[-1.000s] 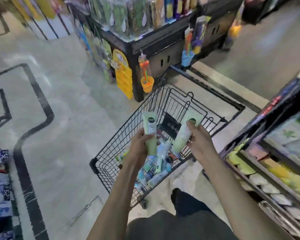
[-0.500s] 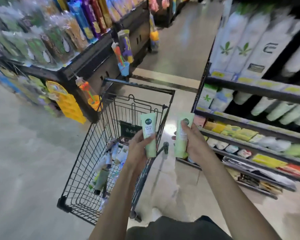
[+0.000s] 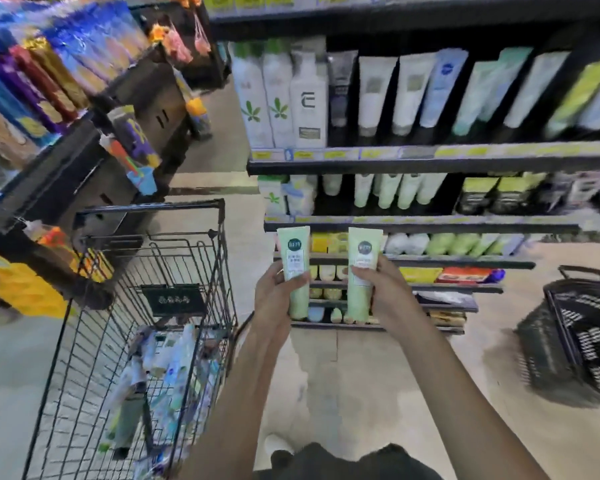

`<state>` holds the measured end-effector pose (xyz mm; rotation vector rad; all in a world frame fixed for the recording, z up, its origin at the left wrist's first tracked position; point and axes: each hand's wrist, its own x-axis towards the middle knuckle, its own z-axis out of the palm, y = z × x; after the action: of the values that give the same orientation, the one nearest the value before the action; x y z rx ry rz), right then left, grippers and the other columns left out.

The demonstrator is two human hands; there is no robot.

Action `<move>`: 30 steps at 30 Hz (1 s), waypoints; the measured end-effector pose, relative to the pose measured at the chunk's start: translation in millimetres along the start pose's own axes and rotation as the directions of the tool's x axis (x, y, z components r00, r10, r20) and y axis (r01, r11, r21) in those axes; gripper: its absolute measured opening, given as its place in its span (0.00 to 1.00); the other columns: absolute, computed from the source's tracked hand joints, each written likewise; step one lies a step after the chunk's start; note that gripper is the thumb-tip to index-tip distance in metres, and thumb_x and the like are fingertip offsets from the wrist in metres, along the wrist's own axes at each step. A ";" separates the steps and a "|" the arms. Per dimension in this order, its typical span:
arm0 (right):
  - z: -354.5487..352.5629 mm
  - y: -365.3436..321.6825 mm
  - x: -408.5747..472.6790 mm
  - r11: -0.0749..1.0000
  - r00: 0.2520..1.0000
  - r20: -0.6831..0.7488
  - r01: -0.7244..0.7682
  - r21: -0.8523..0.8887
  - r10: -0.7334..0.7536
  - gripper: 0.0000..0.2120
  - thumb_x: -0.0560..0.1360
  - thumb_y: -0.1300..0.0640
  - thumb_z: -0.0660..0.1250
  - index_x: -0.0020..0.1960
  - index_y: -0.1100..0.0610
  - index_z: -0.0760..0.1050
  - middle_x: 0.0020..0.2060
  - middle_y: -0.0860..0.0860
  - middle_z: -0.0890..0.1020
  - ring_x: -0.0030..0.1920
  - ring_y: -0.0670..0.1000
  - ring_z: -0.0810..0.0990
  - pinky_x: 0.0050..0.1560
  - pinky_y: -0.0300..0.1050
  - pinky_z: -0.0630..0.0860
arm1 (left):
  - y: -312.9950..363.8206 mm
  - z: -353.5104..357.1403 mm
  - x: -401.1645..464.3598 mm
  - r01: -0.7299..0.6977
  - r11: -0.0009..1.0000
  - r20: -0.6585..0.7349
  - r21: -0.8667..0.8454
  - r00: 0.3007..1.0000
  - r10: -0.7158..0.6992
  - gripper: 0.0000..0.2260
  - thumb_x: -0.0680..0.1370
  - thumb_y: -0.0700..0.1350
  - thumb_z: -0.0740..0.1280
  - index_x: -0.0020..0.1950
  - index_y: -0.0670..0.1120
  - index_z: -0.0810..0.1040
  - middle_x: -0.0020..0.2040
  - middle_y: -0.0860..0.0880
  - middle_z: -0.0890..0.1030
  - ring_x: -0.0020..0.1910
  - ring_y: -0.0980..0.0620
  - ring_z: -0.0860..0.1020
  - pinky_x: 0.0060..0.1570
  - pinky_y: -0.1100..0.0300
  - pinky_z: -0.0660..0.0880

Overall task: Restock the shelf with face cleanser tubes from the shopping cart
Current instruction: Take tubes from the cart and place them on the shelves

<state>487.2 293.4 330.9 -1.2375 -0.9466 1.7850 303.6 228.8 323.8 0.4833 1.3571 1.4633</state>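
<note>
Shelf [image 3: 430, 161] bottle [image 3: 308, 98] label: "E"

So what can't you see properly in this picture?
- Head view: small print on the left tube and right tube, too blurred to read.
- Their lower parts, covered by the left hand and right hand.
- Items in the shopping cart, smeared by blur and crossed by its wires.
- Black basket, cut off by the right edge.

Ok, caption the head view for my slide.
Left hand and right hand each hold a pale green tube, and, upright before the shelf, shopping cart alongside.
</note>
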 end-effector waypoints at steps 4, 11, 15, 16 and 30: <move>-55.7 -13.4 -15.5 0.999 0.999 -0.052 0.008 0.036 -0.006 0.16 0.77 0.64 0.72 0.63 0.53 0.79 0.53 0.53 0.87 0.54 0.56 0.83 0.56 0.54 0.78 | -19.9 52.4 -13.7 0.026 0.999 0.050 0.037 0.998 -0.028 0.18 0.74 0.33 0.74 0.62 0.43 0.81 0.55 0.43 0.86 0.51 0.44 0.83 0.55 0.45 0.78; -121.2 -26.5 -28.6 0.998 0.996 -0.082 0.035 0.051 -0.031 0.17 0.78 0.65 0.71 0.63 0.51 0.78 0.52 0.51 0.88 0.53 0.52 0.86 0.56 0.52 0.79 | -48.2 120.9 -25.5 0.073 0.996 0.120 0.052 0.990 -0.079 0.19 0.75 0.34 0.74 0.64 0.44 0.80 0.57 0.42 0.85 0.52 0.44 0.83 0.51 0.48 0.80; -138.6 -29.6 -19.5 0.997 0.995 -0.103 0.019 0.072 -0.011 0.18 0.77 0.64 0.72 0.65 0.51 0.78 0.56 0.53 0.86 0.58 0.56 0.83 0.60 0.56 0.77 | -55.2 144.0 -21.8 0.073 0.995 0.156 0.075 0.984 -0.084 0.18 0.76 0.36 0.74 0.65 0.46 0.80 0.58 0.45 0.85 0.56 0.44 0.83 0.56 0.46 0.80; -141.3 -30.1 -15.9 0.997 0.995 -0.104 0.014 0.072 -0.006 0.18 0.77 0.64 0.72 0.65 0.51 0.78 0.56 0.53 0.86 0.58 0.56 0.83 0.60 0.57 0.78 | -56.0 148.3 -18.8 0.067 0.994 0.160 0.085 0.984 -0.080 0.18 0.76 0.36 0.74 0.65 0.46 0.79 0.58 0.46 0.85 0.57 0.45 0.83 0.55 0.48 0.81; -139.4 -42.9 77.1 1.000 0.985 -0.168 -0.029 -0.005 0.028 0.20 0.74 0.66 0.75 0.63 0.56 0.77 0.54 0.56 0.86 0.57 0.58 0.84 0.58 0.56 0.78 | -61.5 169.0 92.5 0.054 0.979 0.072 0.195 0.995 -0.069 0.20 0.71 0.36 0.77 0.62 0.44 0.79 0.55 0.46 0.85 0.57 0.44 0.83 0.57 0.50 0.79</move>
<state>608.2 401.8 302.1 -1.3884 -0.8438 1.6708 433.4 378.7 284.3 0.6110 1.4451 1.2560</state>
